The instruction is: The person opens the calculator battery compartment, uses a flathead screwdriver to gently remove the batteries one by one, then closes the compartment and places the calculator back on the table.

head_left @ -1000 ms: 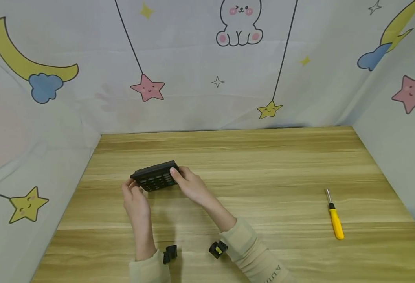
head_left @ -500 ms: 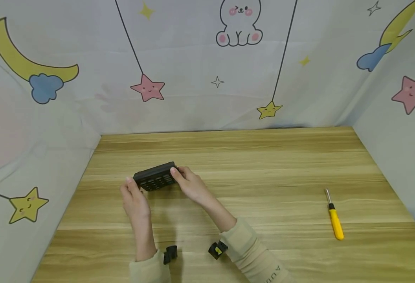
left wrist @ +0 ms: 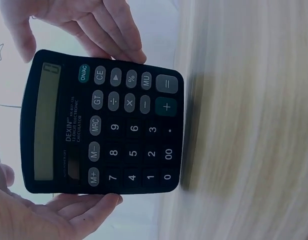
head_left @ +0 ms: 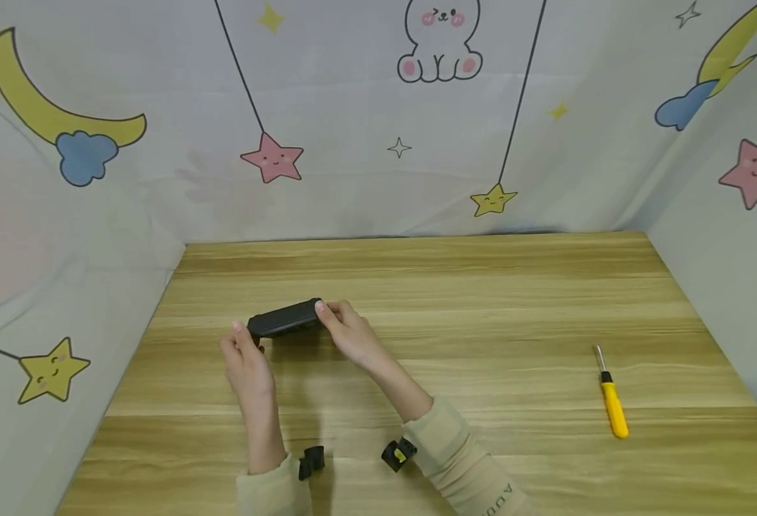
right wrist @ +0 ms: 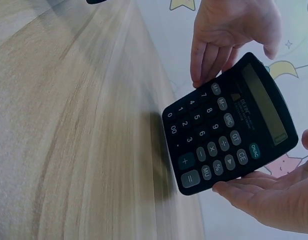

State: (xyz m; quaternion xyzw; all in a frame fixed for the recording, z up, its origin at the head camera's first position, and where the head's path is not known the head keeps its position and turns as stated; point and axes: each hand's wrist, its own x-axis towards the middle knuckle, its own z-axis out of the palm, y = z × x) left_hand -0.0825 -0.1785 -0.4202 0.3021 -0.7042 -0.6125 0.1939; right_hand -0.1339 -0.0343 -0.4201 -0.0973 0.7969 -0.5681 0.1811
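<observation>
A black desk calculator [head_left: 286, 319] is held up off the tabletop between both hands. From the head view only its dark upper edge shows, and its key face is hidden. The wrist views show the grey, black and green keys, with a 0 at one end of the display on the calculator [left wrist: 109, 125]. My left hand [head_left: 247, 365] grips its left side, thumb at the upper corner. On the opposite side my right hand [head_left: 353, 337] grips it, thumb near the top corner. In the right wrist view the lower right hand [right wrist: 274, 197] has fingers along the side by the ON/AC key.
A screwdriver [head_left: 613, 401] with a yellow handle lies on the wooden table [head_left: 469, 344], far to the right. A printed white cloth [head_left: 346, 193] hangs along the back and both sides. Black wrist mounts [head_left: 398, 454] sit at the sleeve cuffs.
The calculator has tilted so that its keys, visible earlier from the head, are now turned out of sight. My left thumb has moved up onto its corner. The screwdriver stays put.
</observation>
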